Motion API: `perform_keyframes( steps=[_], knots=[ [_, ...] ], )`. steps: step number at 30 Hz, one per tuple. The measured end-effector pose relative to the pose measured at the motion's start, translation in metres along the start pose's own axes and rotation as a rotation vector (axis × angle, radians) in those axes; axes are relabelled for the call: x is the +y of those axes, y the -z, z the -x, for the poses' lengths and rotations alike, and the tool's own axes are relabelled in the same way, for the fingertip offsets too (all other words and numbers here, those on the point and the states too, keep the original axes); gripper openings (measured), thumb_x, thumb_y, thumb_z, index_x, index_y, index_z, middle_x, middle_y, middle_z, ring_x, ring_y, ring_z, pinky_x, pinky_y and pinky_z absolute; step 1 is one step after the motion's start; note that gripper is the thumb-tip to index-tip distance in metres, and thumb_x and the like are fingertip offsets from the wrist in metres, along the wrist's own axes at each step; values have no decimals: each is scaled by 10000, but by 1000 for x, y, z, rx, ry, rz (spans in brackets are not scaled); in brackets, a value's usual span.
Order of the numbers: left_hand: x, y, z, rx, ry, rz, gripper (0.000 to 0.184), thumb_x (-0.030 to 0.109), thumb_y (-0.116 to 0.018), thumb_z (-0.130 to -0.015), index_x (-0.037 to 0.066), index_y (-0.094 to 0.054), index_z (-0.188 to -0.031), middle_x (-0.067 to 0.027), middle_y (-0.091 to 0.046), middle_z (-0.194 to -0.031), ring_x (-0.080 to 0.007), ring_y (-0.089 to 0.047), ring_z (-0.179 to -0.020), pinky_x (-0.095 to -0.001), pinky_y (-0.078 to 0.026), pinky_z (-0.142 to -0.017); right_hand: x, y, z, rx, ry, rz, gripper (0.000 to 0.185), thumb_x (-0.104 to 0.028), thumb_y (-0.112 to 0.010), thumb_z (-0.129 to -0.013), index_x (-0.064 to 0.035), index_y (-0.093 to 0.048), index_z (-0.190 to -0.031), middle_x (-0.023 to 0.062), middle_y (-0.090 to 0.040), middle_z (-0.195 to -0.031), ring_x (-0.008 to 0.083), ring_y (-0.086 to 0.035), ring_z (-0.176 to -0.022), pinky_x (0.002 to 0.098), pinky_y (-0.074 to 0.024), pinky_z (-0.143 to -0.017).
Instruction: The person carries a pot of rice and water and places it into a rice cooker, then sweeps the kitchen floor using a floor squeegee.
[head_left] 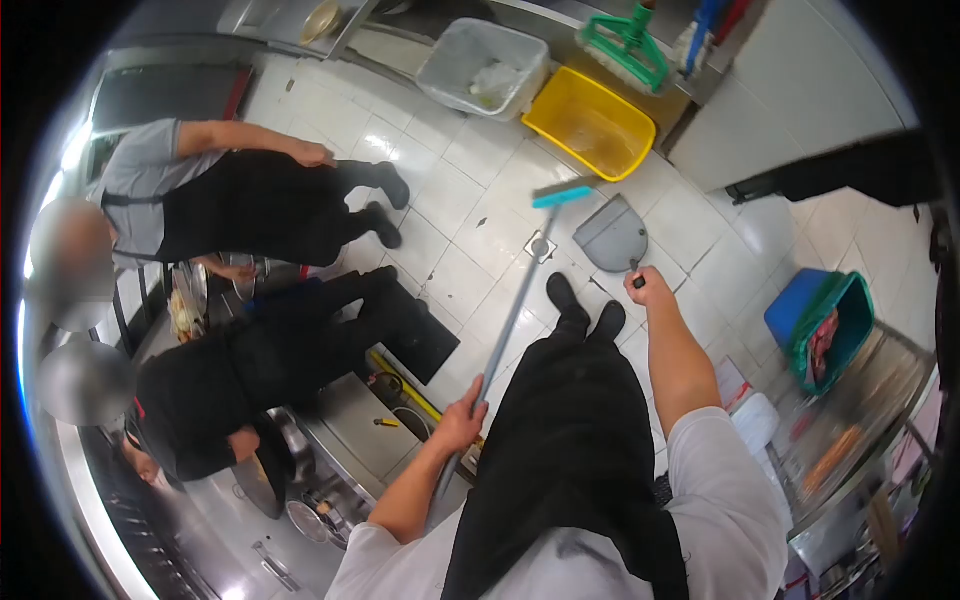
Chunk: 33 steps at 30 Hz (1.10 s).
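Observation:
My left hand point(460, 418) is wrapped round the long grey pole of a broom point(517, 308), which slants away across the tiles. The broom's turquoise head point(562, 197) with dark bristles is at the floor, beside a grey dustpan point(613, 235). My right hand point(650, 290) grips the black handle of that dustpan, most of the handle being hidden by the fingers. Between the broom head and my boots a small square floor drain point(540, 246) shows. My dark boots point(567, 297) stand just behind the dustpan.
A yellow tub point(593, 124) and a grey bin point(482, 68) with a liner stand ahead. At the right is a blue bin point(795, 305) with a green bag. Two people in black aprons point(250, 205) work at the left counter. A green brush point(625, 50) hangs near the wall.

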<state>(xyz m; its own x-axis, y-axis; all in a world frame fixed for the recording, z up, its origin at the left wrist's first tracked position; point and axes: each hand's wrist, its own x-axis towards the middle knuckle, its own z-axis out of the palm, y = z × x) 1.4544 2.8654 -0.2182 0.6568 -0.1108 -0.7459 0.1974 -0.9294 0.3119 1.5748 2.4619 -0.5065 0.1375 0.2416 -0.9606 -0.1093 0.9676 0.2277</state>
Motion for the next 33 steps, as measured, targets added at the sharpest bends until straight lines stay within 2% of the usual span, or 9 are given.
perform_keyframes(
  steps=[5, 10, 13, 16, 21, 27, 28, 31, 33],
  knots=[
    [-12, 32, -101, 114, 213, 452, 626, 254, -506, -946, 127, -310, -1527, -152, -624, -661, -234, -611, -488, -377, -513, -467, 25, -23, -13, -81, -120, -50, 75, 43, -448, -843, 8, -392, -808, 39, -400, -625, 131, -433, -470, 190, -417, -374],
    [-22, 67, -221, 192, 179, 393, 653, 232, -503, -926, 60, -291, -1519, -173, -646, -713, -251, -631, -516, -381, -545, -509, 42, -74, -24, -11, -128, 59, 115, 15, -420, -867, -20, -371, -769, 36, -402, -621, 131, -447, -474, 207, -427, -393],
    [1, 56, -240, 136, 199, 206, 666, 215, -500, -916, 15, -258, -1504, -278, -679, -850, -372, -681, -628, -461, -580, -691, 47, -93, -56, -15, -121, 50, 115, 28, -441, -835, -27, -364, -768, 42, -404, -621, 146, -454, -480, 217, -434, -403],
    [-17, -26, -201, 86, 98, 21, 727, 201, -503, -913, 52, -162, -1537, -315, -671, -870, -459, -668, -732, -514, -553, -779, 56, -112, -56, -12, -110, 122, 125, 47, -461, -804, -29, -368, -767, 50, -417, -626, 160, -472, -487, 230, -454, -420],
    [86, -5, -82, -222, 291, 254, 666, 226, -514, -940, 131, -239, -1538, -291, -677, -853, -436, -674, -812, -532, -521, -799, 55, -145, -61, 100, -321, 229, 94, 57, -491, -771, -4, -428, -804, 83, -483, -669, 195, -530, -527, 257, -515, -470],
    [172, 7, -14, -57, 416, 469, 626, 211, -537, -954, 132, -303, -1528, -268, -683, -964, -385, -688, -888, -415, -523, -826, 29, -181, -66, 219, -258, 330, 77, 6, -522, -814, -15, -456, -780, 86, -491, -675, 198, -533, -543, 246, -524, -474],
    [177, 3, -22, 21, 439, 497, 614, 245, -554, -974, 207, -309, -1536, -223, -695, -954, -291, -686, -923, -382, -515, -829, 23, -187, -53, 208, -248, 350, 79, 7, -524, -821, -18, -456, -791, 78, -489, -675, 188, -525, -542, 241, -516, -469],
    [185, 20, -90, 117, 513, 691, 605, 218, -535, -980, 194, -305, -1539, -83, -598, -680, -152, -509, -423, -338, -473, -424, 5, -185, -41, 176, -299, 397, 91, 7, -530, -836, -23, -448, -811, 62, -482, -672, 168, -512, -540, 233, -498, -462],
    [163, 17, -161, 208, 515, 780, 644, 214, -530, -976, 218, -252, -1557, -38, -522, -603, -144, -490, -404, -321, -449, -390, -4, -185, -9, 135, -290, 428, 119, -6, -532, -867, -33, -423, -828, 37, -457, -656, 141, -497, -533, 224, -470, -454]
  ],
)
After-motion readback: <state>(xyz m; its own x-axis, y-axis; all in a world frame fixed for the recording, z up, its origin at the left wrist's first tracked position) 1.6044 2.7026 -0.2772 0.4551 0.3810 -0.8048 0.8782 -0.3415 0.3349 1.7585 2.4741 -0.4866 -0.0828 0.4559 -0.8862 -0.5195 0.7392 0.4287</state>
